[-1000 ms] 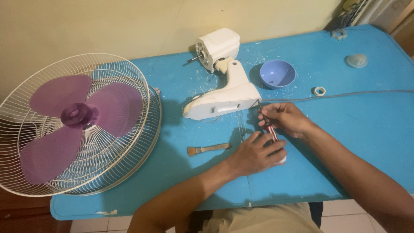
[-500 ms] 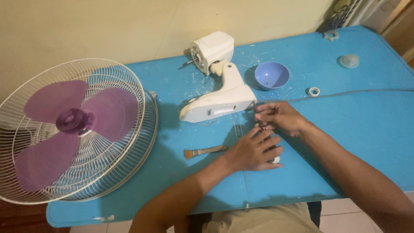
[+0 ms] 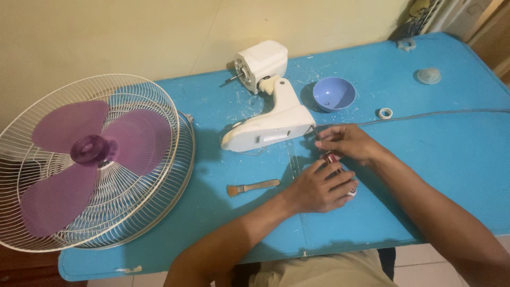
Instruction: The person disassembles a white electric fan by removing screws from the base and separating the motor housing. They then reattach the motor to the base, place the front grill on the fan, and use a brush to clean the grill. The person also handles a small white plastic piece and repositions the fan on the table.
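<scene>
Your left hand point(image 3: 319, 188) and right hand point(image 3: 348, 143) hide most of the small red tool point(image 3: 330, 157) between them.

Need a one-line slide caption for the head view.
Both hands grip a small red-handled tool beside a white fan body on a blue table.

Bare forearms — no sleeves — khaki trousers point(image 3: 324, 271)

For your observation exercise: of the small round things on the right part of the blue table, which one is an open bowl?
The lilac bowl beside the white fan body. It is hollow and open upward; the white ring is flat, and the pale cap is domed.
</scene>
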